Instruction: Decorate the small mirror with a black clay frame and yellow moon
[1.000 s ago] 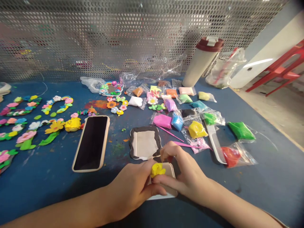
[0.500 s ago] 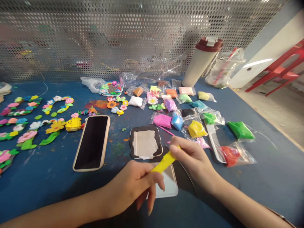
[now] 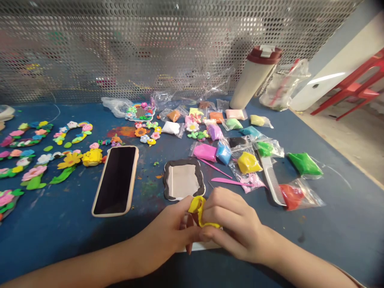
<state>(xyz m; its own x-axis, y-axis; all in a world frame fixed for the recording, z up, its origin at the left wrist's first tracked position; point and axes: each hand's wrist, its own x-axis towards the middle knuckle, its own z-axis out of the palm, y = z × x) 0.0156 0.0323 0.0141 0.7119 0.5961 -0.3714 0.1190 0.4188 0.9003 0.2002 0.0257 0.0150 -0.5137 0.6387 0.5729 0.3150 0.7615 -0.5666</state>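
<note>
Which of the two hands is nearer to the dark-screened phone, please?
The left. The left hand, gripping the yellow strip, is to the right of the phone and nearer the viewer; the right hand, gripping that strip too, is farther right.

A lane (image 3: 147, 172) (paint-smudged) parts phone (image 3: 115, 182) from black-rimmed panel (image 3: 184, 182), whose near side the hands (image 3: 231, 222) block.
</note>
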